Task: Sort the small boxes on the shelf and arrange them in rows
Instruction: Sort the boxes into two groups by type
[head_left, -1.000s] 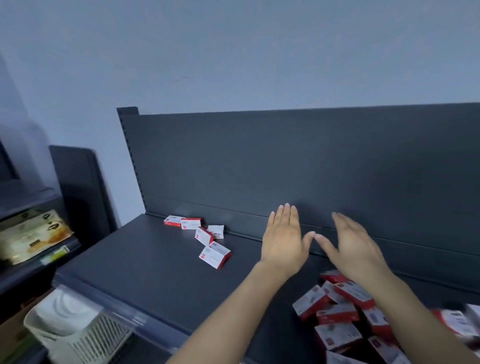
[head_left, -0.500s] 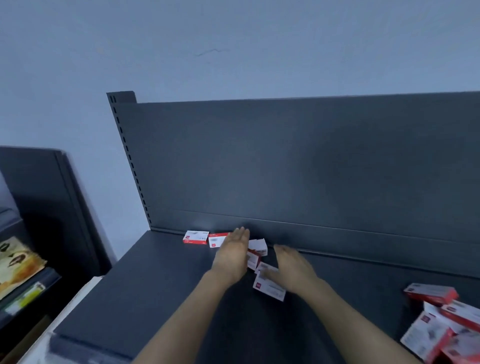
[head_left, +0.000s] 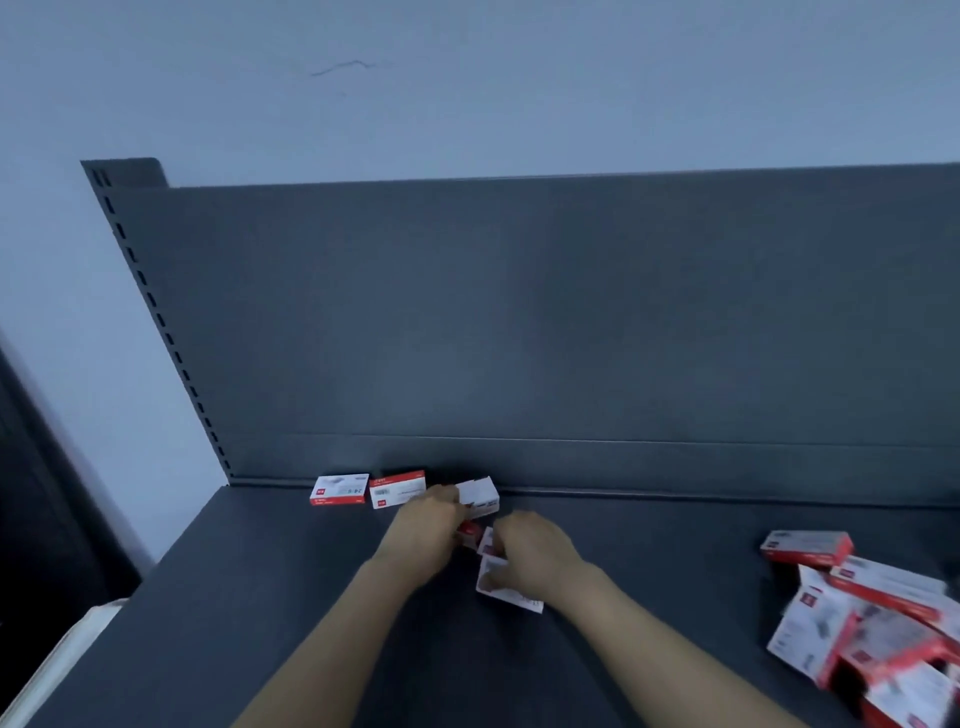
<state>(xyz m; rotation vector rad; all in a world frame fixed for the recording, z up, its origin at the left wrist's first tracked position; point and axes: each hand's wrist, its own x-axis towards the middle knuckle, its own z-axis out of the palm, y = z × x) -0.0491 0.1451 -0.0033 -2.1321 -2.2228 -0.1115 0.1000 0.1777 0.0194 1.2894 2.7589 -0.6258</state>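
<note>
Two small red-and-white boxes (head_left: 340, 489) (head_left: 397, 488) lie side by side against the back panel of the dark shelf (head_left: 249, 623). My left hand (head_left: 426, 530) pinches a third small box (head_left: 480, 496) at its fingertips, just right of those two. My right hand (head_left: 532, 553) is curled over another small box (head_left: 506, 590) that lies on the shelf. A red box (head_left: 467, 532) shows between the two hands, partly hidden. The view is blurred, so the fingers are hard to make out.
A loose pile of several red-and-white boxes (head_left: 857, 613) lies at the right edge of the shelf. The upright back panel (head_left: 519, 338) closes the rear. A slotted post (head_left: 156, 312) marks the left end. A white object (head_left: 62, 654) sits below left.
Both hands moved from the pile at the right to the boxes at the back left. Their fingers have since curled onto two of these boxes. The view swung left.
</note>
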